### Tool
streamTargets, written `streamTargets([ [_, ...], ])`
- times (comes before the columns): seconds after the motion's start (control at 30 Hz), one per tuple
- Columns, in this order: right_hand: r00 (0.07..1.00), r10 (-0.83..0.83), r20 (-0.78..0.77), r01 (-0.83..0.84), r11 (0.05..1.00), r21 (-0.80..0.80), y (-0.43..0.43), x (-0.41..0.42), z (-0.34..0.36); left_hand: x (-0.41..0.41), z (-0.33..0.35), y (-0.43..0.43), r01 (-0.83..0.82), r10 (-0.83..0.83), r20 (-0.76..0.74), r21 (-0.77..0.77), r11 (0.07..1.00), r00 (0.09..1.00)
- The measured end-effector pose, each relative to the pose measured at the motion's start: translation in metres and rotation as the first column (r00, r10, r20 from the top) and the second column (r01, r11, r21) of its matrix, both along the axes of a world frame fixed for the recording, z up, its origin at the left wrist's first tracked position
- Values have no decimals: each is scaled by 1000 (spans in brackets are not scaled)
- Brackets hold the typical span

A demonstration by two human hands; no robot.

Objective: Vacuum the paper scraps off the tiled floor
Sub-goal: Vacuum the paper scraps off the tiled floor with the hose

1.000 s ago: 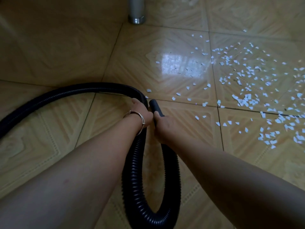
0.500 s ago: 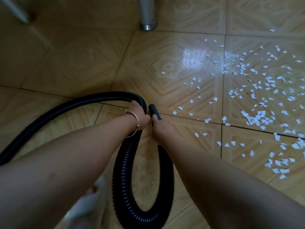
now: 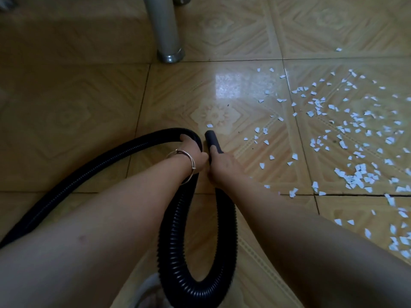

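My left hand [image 3: 191,150] is curled round the hose [image 3: 175,236] where it bends at mid-frame, and my right hand [image 3: 222,165] grips the nozzle [image 3: 211,138] just beside it, its mouth low over the floor [image 3: 89,121] and aimed at one stray scrap [image 3: 209,125] just above it. The scraps [image 3: 355,174] lie thick across the right of the frame, from the upper right down to the lower right edge, mostly well apart from the nozzle. I judge the job barely begun: nearly all the paper is left to suck up
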State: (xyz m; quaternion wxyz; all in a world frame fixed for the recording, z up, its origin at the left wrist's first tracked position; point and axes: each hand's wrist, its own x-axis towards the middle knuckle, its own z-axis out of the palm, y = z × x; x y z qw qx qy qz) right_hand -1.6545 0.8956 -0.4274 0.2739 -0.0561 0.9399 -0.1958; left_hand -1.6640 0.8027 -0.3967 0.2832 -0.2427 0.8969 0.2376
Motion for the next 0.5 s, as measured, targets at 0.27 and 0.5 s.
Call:
streamTargets([
  [0.27, 986, -167, -1, 167, 986, -16, -15, -5, 2, -35, -12, -8, 91, -91, -13, -24, 996, 996],
  [0.5, 910, -414, -37, 415, 908, 48, 17, 14, -7, -41, -19, 13, 156, -157, 0, 66, 985, 988],
])
